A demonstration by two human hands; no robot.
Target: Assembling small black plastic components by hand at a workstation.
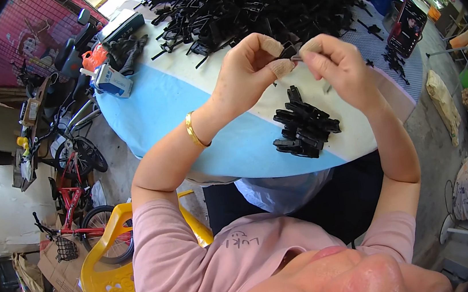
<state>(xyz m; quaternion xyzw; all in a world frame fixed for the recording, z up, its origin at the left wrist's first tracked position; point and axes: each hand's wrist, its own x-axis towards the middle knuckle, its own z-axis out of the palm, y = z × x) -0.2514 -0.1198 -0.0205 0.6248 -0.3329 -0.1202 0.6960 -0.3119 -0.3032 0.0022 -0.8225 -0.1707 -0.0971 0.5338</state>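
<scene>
One small black part (287,49) sits pinched in the left hand (243,73), before the far black heap (242,12), the right hand (343,70) grasping a thin grey piece (296,57) beside it — likely light, stiff, best held by its edges.

place: home-like workspace | red bicycle (72,203) | yellow plastic chair (94,275) | concrete floor (425,138) | heap of black parts (264,5)

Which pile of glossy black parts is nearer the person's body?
The small, compact pile of black parts near the front edge of the blue and white tablecloth; the larger black heap sprawls farther away.
</scene>
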